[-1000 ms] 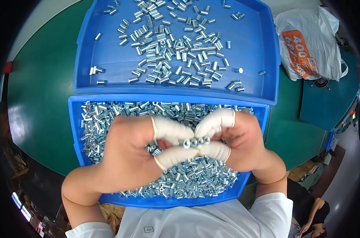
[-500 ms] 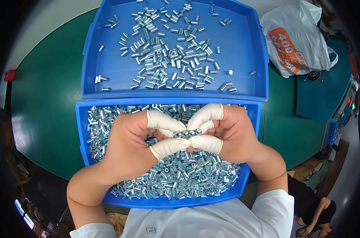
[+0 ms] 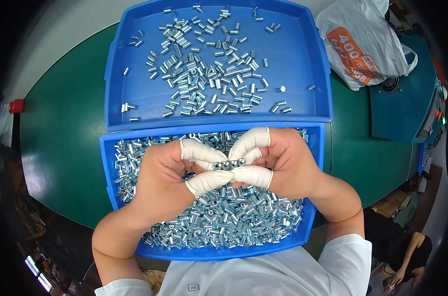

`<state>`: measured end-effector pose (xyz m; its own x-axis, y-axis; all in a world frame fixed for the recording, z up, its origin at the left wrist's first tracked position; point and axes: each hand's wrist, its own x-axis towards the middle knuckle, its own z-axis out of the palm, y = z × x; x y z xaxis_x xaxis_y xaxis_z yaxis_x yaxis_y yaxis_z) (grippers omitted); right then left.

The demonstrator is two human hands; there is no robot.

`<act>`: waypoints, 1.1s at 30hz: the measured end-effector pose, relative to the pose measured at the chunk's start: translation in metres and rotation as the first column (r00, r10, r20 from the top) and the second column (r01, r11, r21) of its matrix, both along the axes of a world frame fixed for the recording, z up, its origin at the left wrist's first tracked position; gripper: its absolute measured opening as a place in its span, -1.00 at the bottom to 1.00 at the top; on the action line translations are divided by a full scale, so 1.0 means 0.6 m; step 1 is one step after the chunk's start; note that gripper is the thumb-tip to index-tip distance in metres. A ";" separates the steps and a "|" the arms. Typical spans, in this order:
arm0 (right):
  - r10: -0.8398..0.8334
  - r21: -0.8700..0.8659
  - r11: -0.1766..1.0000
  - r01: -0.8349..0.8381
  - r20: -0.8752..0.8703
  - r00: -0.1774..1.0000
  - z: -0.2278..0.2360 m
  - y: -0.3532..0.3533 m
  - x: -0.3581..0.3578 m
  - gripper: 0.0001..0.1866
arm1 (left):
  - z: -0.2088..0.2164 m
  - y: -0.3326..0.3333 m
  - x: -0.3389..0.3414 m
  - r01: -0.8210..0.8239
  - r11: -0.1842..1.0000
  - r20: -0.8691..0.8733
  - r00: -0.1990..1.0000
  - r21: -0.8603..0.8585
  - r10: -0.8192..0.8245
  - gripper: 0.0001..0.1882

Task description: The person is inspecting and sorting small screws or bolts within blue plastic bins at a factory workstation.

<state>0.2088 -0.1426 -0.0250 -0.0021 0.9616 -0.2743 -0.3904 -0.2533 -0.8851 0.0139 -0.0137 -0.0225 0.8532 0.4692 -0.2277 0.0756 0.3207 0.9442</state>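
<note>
Several short, shiny metal rivet nuts [image 3: 230, 165] sit side by side in a row, their round hollow ends facing up toward me. My left hand [image 3: 162, 175] pinches the left part of the row between thumb and fingers. At the right part, my right hand [image 3: 293, 163] does the same, and the fingertips of both hands meet. White finger cots cover the thumbs and some fingers. Both hands are over a blue tray [image 3: 204, 254] heaped with loose rivet nuts. The lower parts of the held pieces are hidden by my fingers.
Beyond the near tray, touching it, lies a larger blue tray [image 3: 303, 54] with scattered rivet nuts. Both are on a green table [image 3: 66, 113]. A white plastic bag [image 3: 327, 24] rests by a teal machine [image 3: 401, 108] at right. Another person [image 3: 406, 256] is at lower right.
The view has turned slightly, so the trays appear a little shifted. My hands keep the same pinch on the row of rivet nuts, which is tilted slightly differently.
</note>
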 end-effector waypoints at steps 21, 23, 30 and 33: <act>-0.358 0.188 0.920 0.344 0.044 0.933 -0.020 0.017 -0.009 -0.20 | -0.012 0.024 0.033 -0.220 0.975 0.048 0.975 0.025 0.219 -0.31; -0.371 0.189 0.918 0.347 0.109 0.922 -0.015 0.016 -0.001 -0.20 | 0.002 0.025 0.028 -0.215 0.973 0.041 0.976 0.079 0.212 -0.36; -0.227 0.283 0.959 -0.022 0.813 0.536 -0.011 0.005 0.001 -0.75 | 0.029 0.046 -0.007 -0.037 0.754 -0.116 0.982 0.656 0.149 -0.71; -0.233 0.289 0.946 -0.147 0.921 0.311 -0.021 0.001 -0.003 -0.72 | 0.032 0.039 -0.011 0.098 0.605 -0.211 0.970 0.790 0.118 -0.76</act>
<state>0.2070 -0.1422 -0.0378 0.1154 0.9719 0.2050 0.7470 0.0511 -0.6628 0.0071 0.0095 -0.0034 0.8236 0.5640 0.0599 0.3132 -0.5403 0.7810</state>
